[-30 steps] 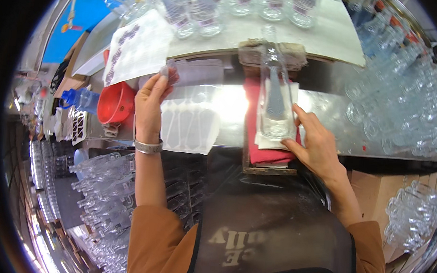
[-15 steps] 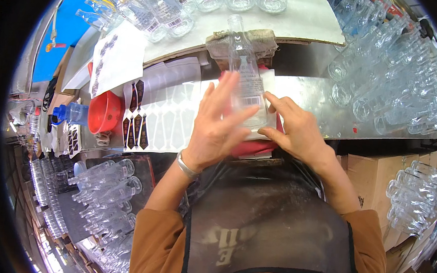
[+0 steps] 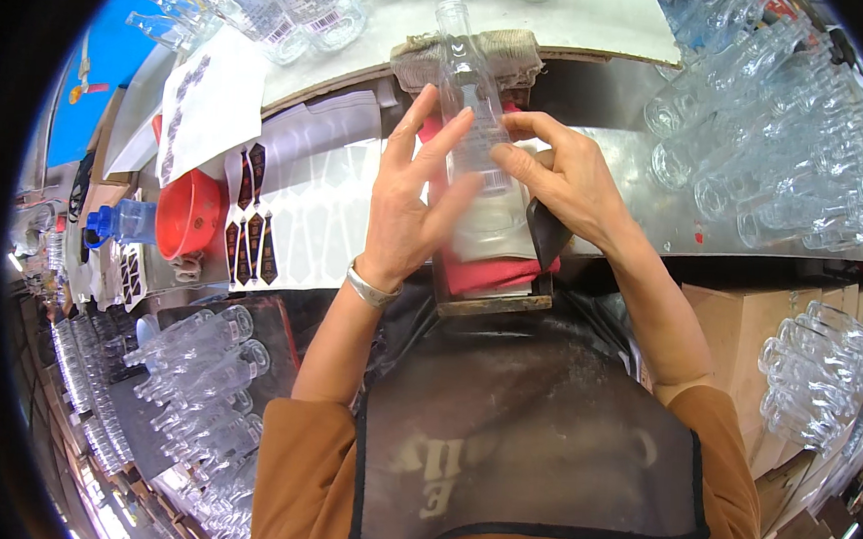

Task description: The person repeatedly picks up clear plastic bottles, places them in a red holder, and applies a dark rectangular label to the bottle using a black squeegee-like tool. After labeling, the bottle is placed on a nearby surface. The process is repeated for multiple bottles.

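Observation:
A clear glass bottle (image 3: 466, 69) with small print lies on its back, its neck on a rolled cloth (image 3: 513, 59) and its base toward me. Beneath it are white sheets and a red cloth (image 3: 485, 276) in a shallow wooden-edged holder. To its left, my left hand (image 3: 406, 194) is open, fingers spread and partly blurred, fingertips close to the glass. My right hand (image 3: 571, 174) lies along the bottle's right side, thumb and forefinger at the glass. Under its palm it holds a dark flat piece (image 3: 549, 232), like a scraper; its other fingers are hidden.
Left of the holder are sheets of dark tie-shaped labels (image 3: 251, 249), a red bowl (image 3: 185, 220) and a blue-capped bottle (image 3: 123, 223). Clear bottles crowd the right bench (image 3: 733, 179), the far board and the lower left (image 3: 204, 354). Cardboard boxes (image 3: 745, 313) stand at right.
Both hands have shifted up along the bottle. The right hand has closed in, and the dark flat piece now shows under it. The view has tilted slightly.

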Action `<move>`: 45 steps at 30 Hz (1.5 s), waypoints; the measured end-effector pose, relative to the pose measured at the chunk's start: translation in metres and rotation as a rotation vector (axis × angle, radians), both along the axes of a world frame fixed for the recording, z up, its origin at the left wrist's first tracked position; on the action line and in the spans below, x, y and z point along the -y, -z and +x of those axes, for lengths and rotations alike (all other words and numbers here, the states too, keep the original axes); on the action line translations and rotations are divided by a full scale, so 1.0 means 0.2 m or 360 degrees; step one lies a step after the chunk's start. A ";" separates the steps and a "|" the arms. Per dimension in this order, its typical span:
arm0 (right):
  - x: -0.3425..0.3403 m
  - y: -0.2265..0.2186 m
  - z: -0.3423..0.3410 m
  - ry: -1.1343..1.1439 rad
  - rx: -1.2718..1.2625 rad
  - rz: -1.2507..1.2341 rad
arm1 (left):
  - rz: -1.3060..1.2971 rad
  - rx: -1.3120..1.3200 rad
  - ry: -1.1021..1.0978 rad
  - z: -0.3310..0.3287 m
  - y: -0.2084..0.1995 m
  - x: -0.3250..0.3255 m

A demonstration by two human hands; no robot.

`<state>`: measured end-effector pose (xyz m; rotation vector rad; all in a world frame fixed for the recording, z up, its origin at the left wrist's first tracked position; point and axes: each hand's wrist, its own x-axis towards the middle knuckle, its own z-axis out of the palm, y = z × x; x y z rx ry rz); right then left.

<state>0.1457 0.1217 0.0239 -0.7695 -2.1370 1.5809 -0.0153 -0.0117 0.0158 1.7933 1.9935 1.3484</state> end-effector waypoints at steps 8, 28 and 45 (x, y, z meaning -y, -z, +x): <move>-0.02 0.08 0.01 -0.0042 -0.0159 -0.0205 | 0.0003 0.0170 0.0072 -0.01 -0.02 0.00; 0.00 0.05 0.02 -0.0036 -0.0115 -0.0216 | 0.0007 0.0160 0.0121 0.00 0.01 -0.01; -0.02 0.08 0.02 -0.0055 -0.0203 -0.0209 | -0.0025 0.0104 0.0077 0.00 0.01 -0.02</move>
